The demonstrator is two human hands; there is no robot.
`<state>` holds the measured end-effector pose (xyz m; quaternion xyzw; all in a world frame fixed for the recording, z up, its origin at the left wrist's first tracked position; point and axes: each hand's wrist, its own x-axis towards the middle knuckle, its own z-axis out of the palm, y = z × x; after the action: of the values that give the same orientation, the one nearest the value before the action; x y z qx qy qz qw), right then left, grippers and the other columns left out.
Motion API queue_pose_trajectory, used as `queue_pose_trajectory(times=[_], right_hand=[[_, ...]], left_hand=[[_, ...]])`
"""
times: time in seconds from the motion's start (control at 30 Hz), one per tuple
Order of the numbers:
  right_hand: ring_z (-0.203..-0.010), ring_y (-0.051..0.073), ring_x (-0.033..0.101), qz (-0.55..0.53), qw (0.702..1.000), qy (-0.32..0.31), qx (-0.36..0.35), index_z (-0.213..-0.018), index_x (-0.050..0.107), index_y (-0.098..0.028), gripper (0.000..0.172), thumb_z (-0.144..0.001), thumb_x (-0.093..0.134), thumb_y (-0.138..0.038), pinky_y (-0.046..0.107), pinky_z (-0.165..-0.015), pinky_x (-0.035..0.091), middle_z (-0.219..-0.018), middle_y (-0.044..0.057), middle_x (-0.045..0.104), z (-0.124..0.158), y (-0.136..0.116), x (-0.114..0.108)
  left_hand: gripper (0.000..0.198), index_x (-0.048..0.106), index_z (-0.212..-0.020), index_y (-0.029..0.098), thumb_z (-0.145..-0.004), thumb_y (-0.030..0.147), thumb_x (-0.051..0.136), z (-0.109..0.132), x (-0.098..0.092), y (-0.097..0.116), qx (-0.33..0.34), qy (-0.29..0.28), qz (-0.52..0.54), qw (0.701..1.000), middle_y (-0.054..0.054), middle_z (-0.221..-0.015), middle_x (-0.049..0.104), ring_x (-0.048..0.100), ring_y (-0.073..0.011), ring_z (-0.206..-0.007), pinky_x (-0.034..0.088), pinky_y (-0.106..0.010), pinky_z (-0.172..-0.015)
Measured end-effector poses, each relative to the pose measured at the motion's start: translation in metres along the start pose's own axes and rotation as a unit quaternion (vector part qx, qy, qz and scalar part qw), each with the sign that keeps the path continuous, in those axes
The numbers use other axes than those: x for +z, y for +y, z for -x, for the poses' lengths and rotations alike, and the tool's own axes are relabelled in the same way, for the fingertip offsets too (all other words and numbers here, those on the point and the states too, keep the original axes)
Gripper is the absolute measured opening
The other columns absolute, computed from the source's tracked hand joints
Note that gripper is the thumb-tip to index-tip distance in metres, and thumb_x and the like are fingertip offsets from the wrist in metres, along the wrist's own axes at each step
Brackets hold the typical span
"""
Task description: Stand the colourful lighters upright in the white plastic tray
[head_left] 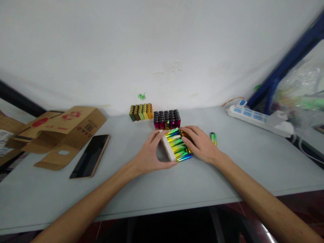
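A white tray [169, 149] lies on its side with shiny green, yellow and blue lighters [177, 145] in it. My left hand [151, 152] is wrapped round the tray, its thumb and fingers at opposite ends. My right hand [199, 143] rests on the lighters' right side, its fingers curled over dark golden ones. A green lighter [213, 138] lies just beyond my right hand. Behind the tray stands a block of pink lighters with black tops [167, 119]. To its left is a block of green, brown and yellow lighters [141, 112].
An opened cardboard box [73, 125] and a dark phone [90, 156] are on the left of the grey table [152, 192]. A white power strip [260, 119] with a cable lies at the right. The white wall [162, 60] rises behind the table.
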<state>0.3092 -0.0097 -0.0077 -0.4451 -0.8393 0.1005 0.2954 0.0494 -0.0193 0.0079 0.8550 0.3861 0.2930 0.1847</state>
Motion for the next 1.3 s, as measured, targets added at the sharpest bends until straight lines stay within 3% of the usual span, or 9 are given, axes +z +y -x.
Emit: queue_pose_trajectory(times=[0.33,0.57,0.83,1.0,1.3], right_hand=[[-0.126,0.029,0.062,-0.051,0.999,0.001,0.002,-0.141,0.057,-0.021,0.04,-0.112,0.04,-0.042,0.05,-0.113,0.049,-0.135,0.014,0.067,-0.002,0.001,-0.004],[-0.129,0.03,0.06,-0.035,0.999,-0.022,-0.007,-0.14,0.058,-0.021,0.041,-0.112,0.038,-0.043,0.053,-0.115,0.047,-0.136,0.015,0.066,-0.002,0.007,-0.006],[-0.138,0.03,0.055,0.005,0.999,0.044,-0.03,-0.145,0.057,-0.019,0.043,-0.112,0.039,-0.039,0.056,-0.12,0.043,-0.145,0.017,0.062,-0.005,-0.019,0.004],[-0.154,0.027,0.043,0.042,0.997,-0.001,-0.068,-0.159,0.045,-0.02,0.051,-0.111,0.034,-0.029,0.059,-0.13,0.028,-0.163,0.013,0.051,-0.015,-0.041,0.019],[-0.148,0.029,0.049,0.051,0.996,-0.031,-0.07,-0.157,0.048,-0.009,0.053,-0.11,0.033,-0.028,0.053,-0.127,0.038,-0.158,0.017,0.055,-0.015,-0.033,0.012]], left_hand=[[0.101,0.04,-0.155,0.024,-0.071,0.052,0.09,0.001,-0.001,-0.003,-0.002,-0.01,0.006,1.0,-0.013,-0.149,0.051,0.05,-0.0328,-0.144,0.042,-0.048,-0.126],[0.107,0.035,-0.159,0.025,-0.071,0.052,0.089,0.004,-0.002,-0.007,-0.008,-0.017,0.011,1.0,-0.014,-0.154,0.048,0.047,-0.0338,-0.147,0.039,-0.05,-0.128],[0.125,0.018,-0.168,0.026,-0.069,0.049,0.091,0.004,0.003,-0.007,-0.019,-0.003,0.047,0.999,-0.017,-0.161,0.043,0.044,-0.0384,-0.15,0.038,-0.058,-0.127],[0.136,0.008,-0.169,0.025,-0.067,0.047,0.094,0.002,0.009,-0.007,-0.006,0.0,0.062,0.998,-0.021,-0.169,0.033,0.037,-0.0399,-0.156,0.034,-0.062,-0.128],[0.126,0.016,-0.168,0.022,-0.069,0.043,0.09,-0.002,0.003,-0.003,0.002,-0.009,0.041,0.999,-0.018,-0.165,0.04,0.041,-0.0381,-0.153,0.035,-0.057,-0.129]])
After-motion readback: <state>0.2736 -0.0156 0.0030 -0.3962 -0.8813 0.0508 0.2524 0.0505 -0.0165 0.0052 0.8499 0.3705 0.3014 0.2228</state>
